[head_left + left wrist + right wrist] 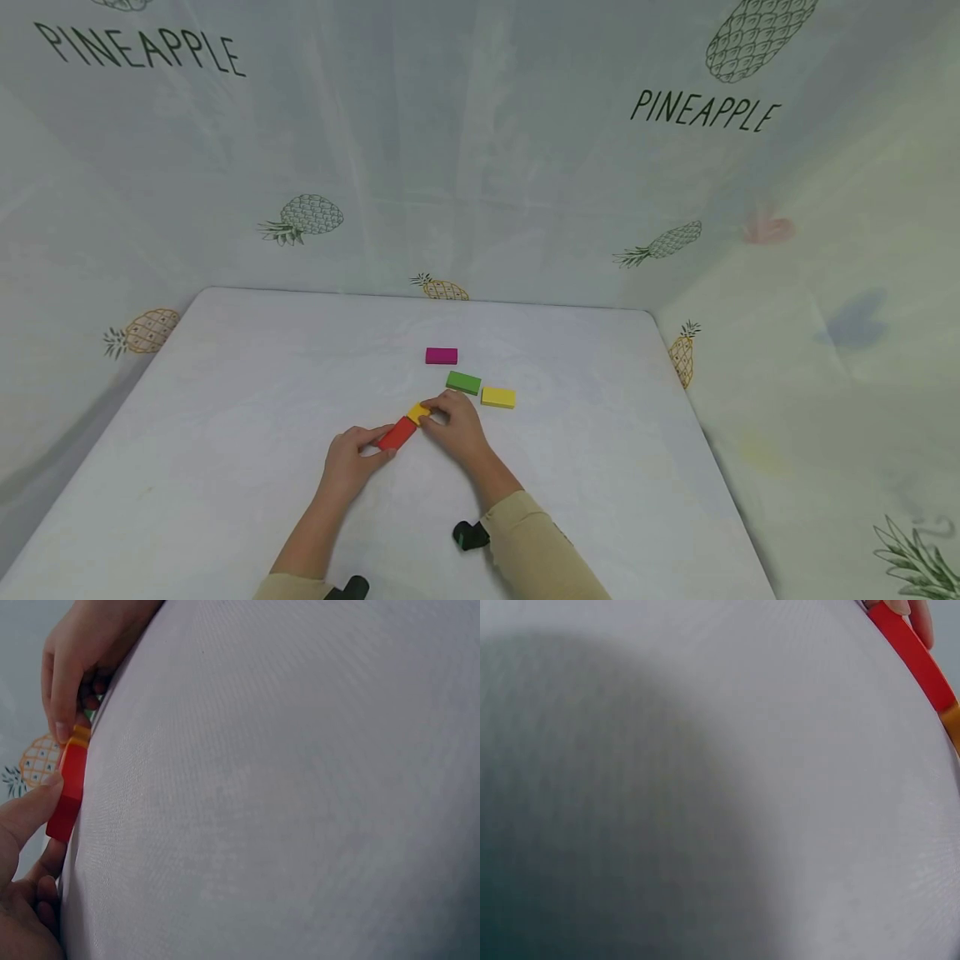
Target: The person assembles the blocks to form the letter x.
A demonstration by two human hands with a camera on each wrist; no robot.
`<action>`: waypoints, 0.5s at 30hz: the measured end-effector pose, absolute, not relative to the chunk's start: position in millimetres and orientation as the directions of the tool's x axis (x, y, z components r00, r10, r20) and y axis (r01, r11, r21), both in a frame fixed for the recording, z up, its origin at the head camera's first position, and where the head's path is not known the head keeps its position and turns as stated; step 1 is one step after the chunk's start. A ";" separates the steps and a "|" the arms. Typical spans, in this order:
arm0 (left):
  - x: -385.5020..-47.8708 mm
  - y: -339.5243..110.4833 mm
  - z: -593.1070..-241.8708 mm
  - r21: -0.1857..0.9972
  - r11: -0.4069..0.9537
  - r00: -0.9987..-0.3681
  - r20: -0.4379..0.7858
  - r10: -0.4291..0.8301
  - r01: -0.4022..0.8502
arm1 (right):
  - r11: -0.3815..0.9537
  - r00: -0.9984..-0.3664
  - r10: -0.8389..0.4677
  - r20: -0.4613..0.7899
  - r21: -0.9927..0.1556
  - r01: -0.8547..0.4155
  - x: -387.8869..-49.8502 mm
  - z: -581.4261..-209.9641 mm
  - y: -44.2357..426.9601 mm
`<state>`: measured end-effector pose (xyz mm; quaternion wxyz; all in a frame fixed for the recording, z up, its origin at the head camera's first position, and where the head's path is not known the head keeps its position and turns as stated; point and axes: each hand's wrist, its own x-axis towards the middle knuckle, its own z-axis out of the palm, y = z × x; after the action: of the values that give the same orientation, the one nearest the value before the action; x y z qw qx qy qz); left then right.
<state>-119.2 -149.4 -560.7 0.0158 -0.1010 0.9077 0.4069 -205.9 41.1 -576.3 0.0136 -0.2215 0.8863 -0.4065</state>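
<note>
My left hand [351, 462] pinches a red block [397, 434] between thumb and fingers at its lower left end. End to end with it, at the upper right, lies an orange-yellow block [417, 413], which my right hand [456, 428] pinches. In the left wrist view the red block [72, 784] touches the orange-yellow block [79, 736], with the left thumb on its side. The right wrist view shows the red block [915, 654] and part of the orange-yellow block [952, 724]; the right hand is not seen there.
A green block [463, 382] lies just beyond the right hand, with a yellow block [498, 397] to its right and a magenta block [442, 356] farther back. The white table [600, 467] meets a pineapple-print cloth [450, 167] behind.
</note>
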 end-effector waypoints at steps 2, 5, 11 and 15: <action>-119.1 -149.5 -561.2 0.733 0.653 -0.980 -0.104 -0.172 -0.192 | 0.567 -0.897 -0.409 0.169 -0.724 -0.394 -205.4 -575.5 41.2; -118.7 -149.5 -561.4 0.729 0.657 -0.980 -0.101 -0.174 -0.192 | 0.567 -0.893 -0.414 0.174 -0.718 -0.403 -205.0 -575.6 41.3; -119.5 -148.8 -560.3 0.723 0.662 -0.979 -0.107 -0.175 -0.198 | 0.573 -0.895 -0.418 0.154 -0.720 -0.391 -206.2 -576.2 41.3; -119.8 -148.6 -560.0 0.723 0.660 -0.978 -0.116 -0.173 -0.203 | 0.571 -0.895 -0.419 0.153 -0.722 -0.391 -206.0 -575.8 41.4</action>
<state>-119.8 -148.6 -560.0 0.0184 -0.1032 0.9110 0.3989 -206.0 41.4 -575.8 0.0175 -0.2284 0.8860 -0.4032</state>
